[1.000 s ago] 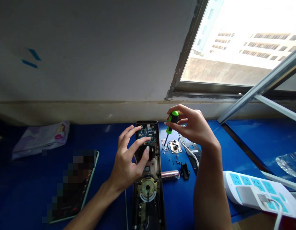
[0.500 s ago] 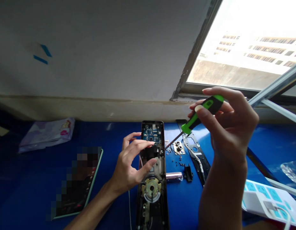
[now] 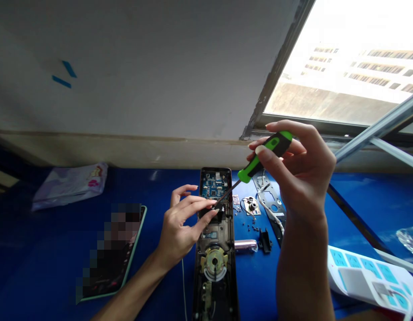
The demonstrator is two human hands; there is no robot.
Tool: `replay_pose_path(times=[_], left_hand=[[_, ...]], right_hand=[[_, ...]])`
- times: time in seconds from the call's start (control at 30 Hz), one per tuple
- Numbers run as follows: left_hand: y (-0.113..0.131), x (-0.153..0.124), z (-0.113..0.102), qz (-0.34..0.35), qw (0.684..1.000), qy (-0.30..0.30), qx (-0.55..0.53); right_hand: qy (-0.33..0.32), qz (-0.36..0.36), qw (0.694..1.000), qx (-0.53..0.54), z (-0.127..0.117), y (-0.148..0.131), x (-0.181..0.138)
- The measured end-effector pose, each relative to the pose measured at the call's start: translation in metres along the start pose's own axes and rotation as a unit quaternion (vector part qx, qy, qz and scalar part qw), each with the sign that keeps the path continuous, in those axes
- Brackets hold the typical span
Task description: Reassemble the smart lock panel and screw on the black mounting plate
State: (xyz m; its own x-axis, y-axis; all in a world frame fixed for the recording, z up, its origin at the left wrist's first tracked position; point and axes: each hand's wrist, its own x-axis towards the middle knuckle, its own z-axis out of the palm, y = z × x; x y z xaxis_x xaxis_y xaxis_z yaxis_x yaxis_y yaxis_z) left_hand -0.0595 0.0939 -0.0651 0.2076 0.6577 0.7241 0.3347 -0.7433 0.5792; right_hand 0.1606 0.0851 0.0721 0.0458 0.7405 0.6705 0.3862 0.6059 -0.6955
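Observation:
An opened electronic door-lock body (image 3: 216, 249) lies lengthwise on the blue table (image 3: 52, 249), with a blue circuit board (image 3: 213, 186) at its far end and a brass round part (image 3: 213, 262) lower down. My right hand (image 3: 295, 174) grips a green-and-black screwdriver (image 3: 265, 156), held up and tilted. Its tip points down-left to the lock's black middle section. My left hand (image 3: 183, 227) rests at the lock's left side. Thumb and forefinger pinch together right at the screwdriver tip; what they hold is too small to see.
Several small screws (image 3: 248, 223), a metal fitting (image 3: 250, 206), a black plate with a white cable (image 3: 271, 205), a black clip (image 3: 264, 235) and a pink metal cylinder (image 3: 245, 244) lie right of the lock. A tablet (image 3: 113, 249) lies left, a power strip (image 3: 370, 276) right, a plastic bag (image 3: 71, 185) far left.
My right hand rose from the screws beside the lock, tilted the screwdriver and swung its tip left onto the lock's middle. My left fingers closed into a pinch at the tip.

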Motion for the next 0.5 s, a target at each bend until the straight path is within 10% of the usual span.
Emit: replay_pose_path(times=[0.5], left_hand=[[0.0036, -0.0029, -0.0008, -0.073, 0.996, 0.029, -0.032]], right_hand=[[0.021, -0.029, 0.999, -0.009, -0.0036, 0.0023, 0.0007]])
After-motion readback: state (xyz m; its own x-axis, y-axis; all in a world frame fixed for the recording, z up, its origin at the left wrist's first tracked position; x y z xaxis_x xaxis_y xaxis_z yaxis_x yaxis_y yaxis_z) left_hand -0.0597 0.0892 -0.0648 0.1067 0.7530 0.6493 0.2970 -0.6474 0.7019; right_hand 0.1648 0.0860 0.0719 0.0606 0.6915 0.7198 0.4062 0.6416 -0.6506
